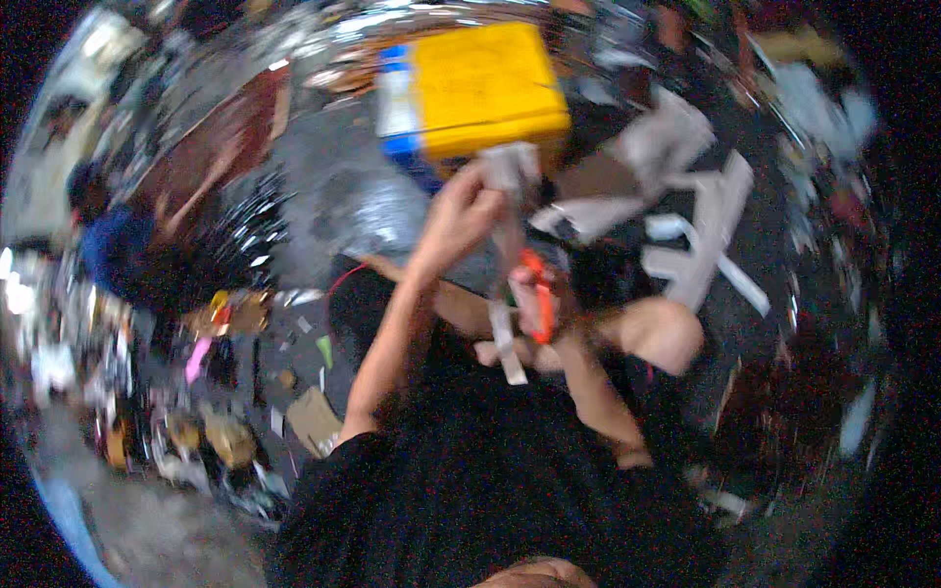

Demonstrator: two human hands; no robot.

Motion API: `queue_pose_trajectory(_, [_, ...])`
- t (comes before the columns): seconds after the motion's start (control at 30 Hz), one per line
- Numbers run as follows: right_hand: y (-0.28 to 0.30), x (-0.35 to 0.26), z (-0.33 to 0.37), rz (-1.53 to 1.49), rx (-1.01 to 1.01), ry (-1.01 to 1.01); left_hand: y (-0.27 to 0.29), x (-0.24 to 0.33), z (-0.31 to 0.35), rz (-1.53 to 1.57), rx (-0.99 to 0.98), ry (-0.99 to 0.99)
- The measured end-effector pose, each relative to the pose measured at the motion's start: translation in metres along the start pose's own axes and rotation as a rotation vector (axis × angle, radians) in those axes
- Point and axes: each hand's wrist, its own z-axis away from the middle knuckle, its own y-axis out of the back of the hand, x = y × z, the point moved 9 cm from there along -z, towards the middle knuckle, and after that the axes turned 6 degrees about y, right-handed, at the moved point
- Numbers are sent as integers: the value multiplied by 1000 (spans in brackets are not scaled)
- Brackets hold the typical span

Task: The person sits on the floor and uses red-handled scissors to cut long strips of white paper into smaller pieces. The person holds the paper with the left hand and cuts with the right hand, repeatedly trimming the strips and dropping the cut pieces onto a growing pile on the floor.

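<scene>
My left hand (461,218) is closed on the upper part of a pale grey-white strip (512,169), in front of a yellow box. The strip hangs down past my right hand, and its lower end lies over my crossed legs. My right hand (532,302) is wrapped around an orange-handled tool (542,279) beside the strip. It looks like a pair of scissors, but motion blur hides the blades. Whether the tool touches the strip I cannot tell.
The yellow box (485,83), with blue and white on its left side, stands ahead of me. Long whitish strips (714,235) and a crumpled pale sheet (667,137) lie to the right. At far left sits another person (118,245) in blue. A pink scrap (198,360) and cardboard (314,421) lie on the left.
</scene>
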Motion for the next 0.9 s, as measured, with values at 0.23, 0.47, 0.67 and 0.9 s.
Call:
queue_pose_trajectory(0.23, [40, -1, -2, 432, 342, 262, -18, -7, 4, 384, 64, -42])
queue_pose_trajectory(0.47, [23, -71, 19, 699, 321, 649, 8, -10, 22, 404, 101, 67])
queue_pose_trajectory(0.67, [-5, -93, 33, 683, 356, 848, -35, 68, 28, 557, -158, -99])
queue_pose_trajectory(0.9, [-6, -154, 56, 555, 556, 560, -104, 29, 77, 439, -648, 189])
